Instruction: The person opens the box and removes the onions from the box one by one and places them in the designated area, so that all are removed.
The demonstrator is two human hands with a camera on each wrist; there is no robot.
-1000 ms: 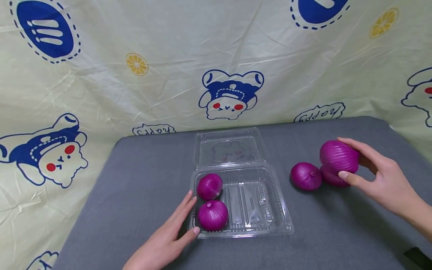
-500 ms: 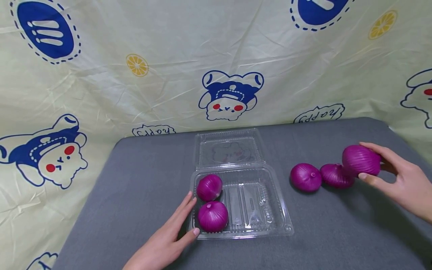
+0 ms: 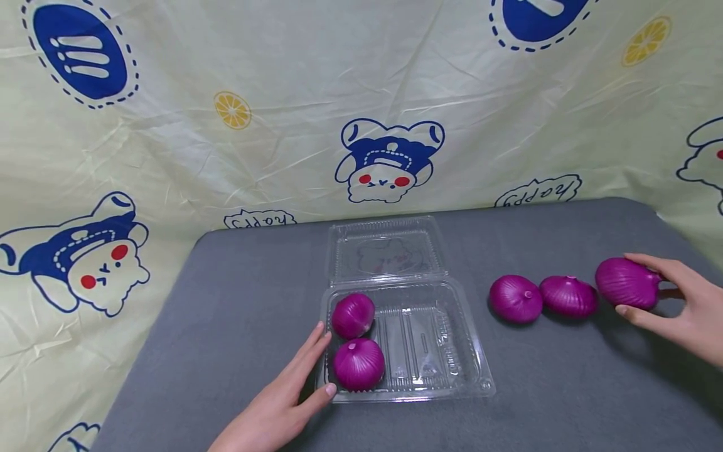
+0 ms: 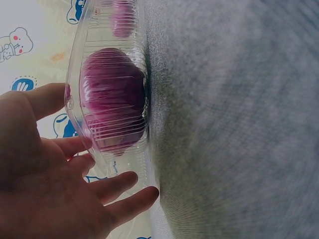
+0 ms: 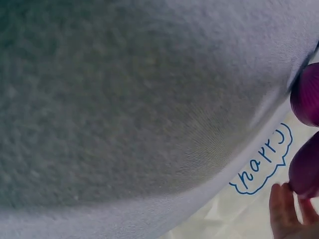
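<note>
A clear plastic clamshell box (image 3: 452,351) lies open on the grey table (image 3: 237,295). It holds two purple onions (image 3: 353,315) (image 3: 358,364) at its left side. My left hand (image 3: 316,367) rests with straight fingers against the box's left wall; the left wrist view shows the nearer boxed onion (image 4: 112,99) behind the ribbed wall (image 4: 142,74). Two loose onions (image 3: 515,299) (image 3: 567,296) sit in a row to the right. My right hand (image 3: 658,292) grips a third onion (image 3: 618,279) at the row's right end, low on the table. The right wrist view shows that onion (image 5: 305,172) by my fingertips (image 5: 284,209).
The box's lid (image 3: 384,248) lies flat behind its base. A cream cloth printed with blue bears (image 3: 390,157) hangs behind and beside the table. The table's right edge (image 3: 678,226) is close to my right hand.
My right hand has carried its onion rightward and down, from above the loose onions to the table at the row's right end. The left hand has stayed put.
</note>
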